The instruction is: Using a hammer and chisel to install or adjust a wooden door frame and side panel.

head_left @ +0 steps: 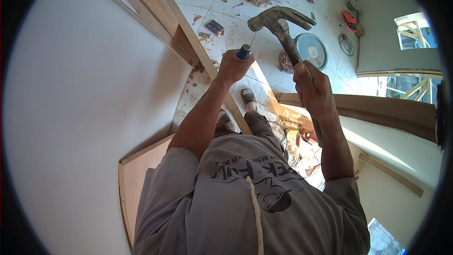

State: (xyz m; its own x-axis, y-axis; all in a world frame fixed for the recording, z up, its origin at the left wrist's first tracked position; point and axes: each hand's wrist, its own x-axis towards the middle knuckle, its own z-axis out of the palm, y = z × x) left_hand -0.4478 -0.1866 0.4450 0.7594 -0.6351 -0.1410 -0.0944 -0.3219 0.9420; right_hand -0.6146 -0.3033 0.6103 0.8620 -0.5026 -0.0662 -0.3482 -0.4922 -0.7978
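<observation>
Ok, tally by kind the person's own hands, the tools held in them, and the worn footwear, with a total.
Hands: 2 (left hand, right hand)
Claw hammer: 1
Blue-ended tool, mostly hidden in the fist: 1
Footwear: 2 (left shoe, right shoe)
Total: 6

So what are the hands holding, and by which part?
The right hand holds a hammer by its handle; the left hand grips a blue-ended handle, the rest hidden.
</observation>
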